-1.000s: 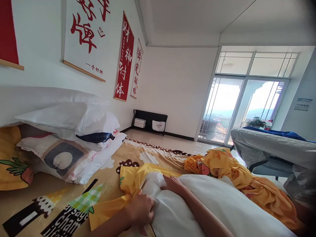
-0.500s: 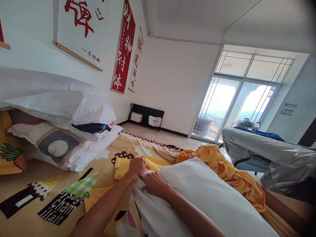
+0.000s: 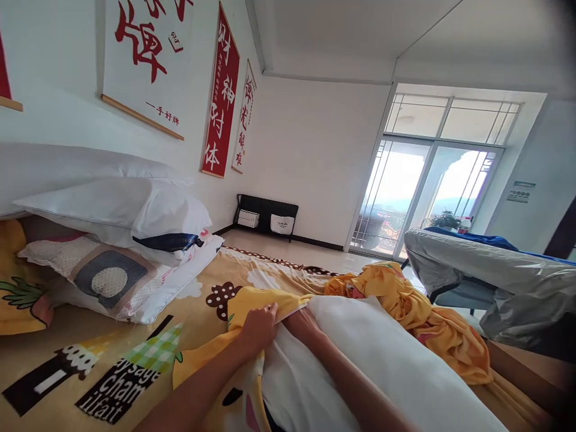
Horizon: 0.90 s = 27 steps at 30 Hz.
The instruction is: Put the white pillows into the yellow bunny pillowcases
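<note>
A plump white pillow (image 3: 382, 354) lies in front of me, its far end at the mouth of a yellow patterned pillowcase (image 3: 256, 300). My left hand (image 3: 258, 329) is closed on the pillowcase's edge. Just to its right, my right hand (image 3: 300, 324) reaches under that edge, beside the pillow's end. The case covers its fingers, so their grip is hidden. Part of the pillowcase with a black and pink print spreads below my left forearm.
White and patterned pillows (image 3: 112, 207) are stacked at left on the printed bedsheet (image 3: 148, 336). Bunched orange-yellow fabric (image 3: 391, 294) lies right of the pillow, with another person's arm (image 3: 517, 369) beside it. Beyond stand a plastic-covered table (image 3: 472, 255) and a black rack (image 3: 267, 216).
My right hand has gone from gripping the pillow's corner in the open to under the pillowcase's edge. My left hand has shifted slightly right, and the pillowcase edge now covers the pillow's corner.
</note>
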Each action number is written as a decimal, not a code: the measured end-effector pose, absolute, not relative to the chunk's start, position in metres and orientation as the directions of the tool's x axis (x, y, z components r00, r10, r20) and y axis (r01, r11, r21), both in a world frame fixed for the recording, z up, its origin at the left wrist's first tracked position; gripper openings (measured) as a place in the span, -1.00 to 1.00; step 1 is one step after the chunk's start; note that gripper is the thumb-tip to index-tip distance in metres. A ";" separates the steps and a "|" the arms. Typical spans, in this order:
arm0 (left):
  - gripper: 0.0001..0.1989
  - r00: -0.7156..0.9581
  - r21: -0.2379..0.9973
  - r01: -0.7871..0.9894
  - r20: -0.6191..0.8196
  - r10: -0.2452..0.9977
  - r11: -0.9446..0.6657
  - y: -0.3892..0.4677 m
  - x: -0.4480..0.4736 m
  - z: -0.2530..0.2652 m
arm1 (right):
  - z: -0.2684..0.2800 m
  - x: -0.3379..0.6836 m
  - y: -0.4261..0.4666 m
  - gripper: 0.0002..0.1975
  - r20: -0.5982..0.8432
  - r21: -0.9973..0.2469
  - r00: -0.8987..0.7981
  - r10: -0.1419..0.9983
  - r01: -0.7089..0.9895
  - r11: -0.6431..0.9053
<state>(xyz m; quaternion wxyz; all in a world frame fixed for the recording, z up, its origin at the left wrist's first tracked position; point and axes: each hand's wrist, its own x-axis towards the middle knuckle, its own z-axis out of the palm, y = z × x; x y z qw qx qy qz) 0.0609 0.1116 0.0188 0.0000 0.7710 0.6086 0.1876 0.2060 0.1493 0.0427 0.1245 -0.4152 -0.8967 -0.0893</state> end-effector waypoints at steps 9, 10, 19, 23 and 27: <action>-0.74 0.119 0.318 0.926 0.261 0.958 -0.202 0.090 0.034 0.001 | -0.020 0.312 0.029 -0.34 0.418 0.503 -0.862 0.286 0.482 0.717; -0.69 0.146 0.287 0.928 0.312 0.939 -0.239 0.085 0.036 0.001 | -0.031 0.316 0.022 -0.38 0.456 0.588 -0.861 0.225 0.481 0.650; -0.68 0.672 -0.130 0.737 0.029 0.740 -0.664 0.046 0.046 0.018 | -0.032 0.317 0.030 -0.40 0.506 0.555 -0.819 0.271 0.549 0.625; -0.62 0.639 -0.189 0.755 -0.002 0.769 -0.628 0.024 0.058 0.020 | -0.022 0.309 0.047 -0.47 0.461 0.375 -0.809 0.365 0.550 0.746; -0.72 0.751 -0.134 0.661 0.110 0.652 -0.739 0.010 0.081 -0.002 | 0.001 0.288 0.065 -0.62 0.330 0.201 -0.783 0.528 0.604 0.771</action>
